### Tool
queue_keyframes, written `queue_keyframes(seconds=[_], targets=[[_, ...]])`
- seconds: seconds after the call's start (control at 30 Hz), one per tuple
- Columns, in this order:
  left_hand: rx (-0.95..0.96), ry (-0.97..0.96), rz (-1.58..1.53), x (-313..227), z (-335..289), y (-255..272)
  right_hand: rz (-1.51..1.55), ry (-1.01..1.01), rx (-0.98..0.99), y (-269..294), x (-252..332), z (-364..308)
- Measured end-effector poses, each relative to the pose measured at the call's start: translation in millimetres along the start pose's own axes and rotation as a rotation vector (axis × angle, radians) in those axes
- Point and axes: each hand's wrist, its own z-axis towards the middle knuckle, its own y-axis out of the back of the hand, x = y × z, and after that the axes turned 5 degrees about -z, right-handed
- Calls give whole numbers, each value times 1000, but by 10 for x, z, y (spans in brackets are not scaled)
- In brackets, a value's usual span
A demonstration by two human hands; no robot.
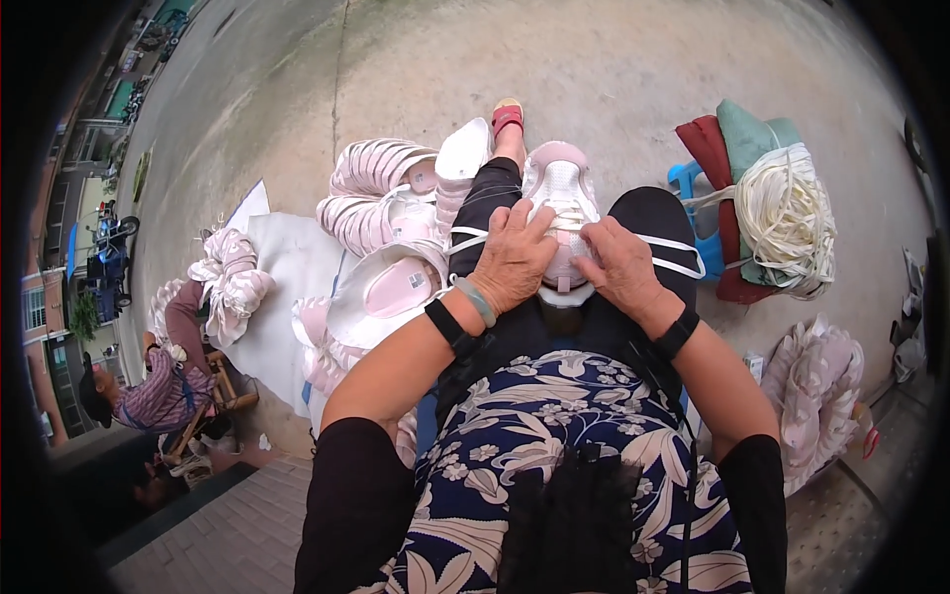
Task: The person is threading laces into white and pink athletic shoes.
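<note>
White mesh and pale pink panels on a sneaker upper (pixel 560 180), propped over the gap between the knees, straight ahead of the torso. Runs lengthwise away from the body, far end reaching past the fingertips, near end down between the two thumbs. Flanked evenly: left hand (pixel 515 255) along the left edge of the lacing, right hand (pixel 621 262) along the right edge, neither clearly nearer. Curled inward on both sides, fingertips down on the white lace (pixel 570 210); cannot tell whether pinching or only pressing, with knuckles covering the contact. Loops out sideways in slack lace, over both thighs of the black trousers (pixel 645 208). Crowded on the left by nested pink-and-white shoe uppers (pixel 376 173), close against the thigh's outer edge. Bounded on the right by a blue plastic stool (pixel 681 178), just beside the knee, bearing folded red and green cloth (pixel 754 129) and a hank of cream cord (pixel 790 208). Roomiest straight ahead, past the knees' front edge, over concrete floor (pixel 633 89).
</note>
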Motion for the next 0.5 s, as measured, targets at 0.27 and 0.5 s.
queue_keyframes(seconds=[0.27,0.5], targets=[[32,37,21,32,-10,-68,3,-38,30,-109,-66,43],[66,87,23,-10,-46,-126,7,-28,-13,-146,-67,12]])
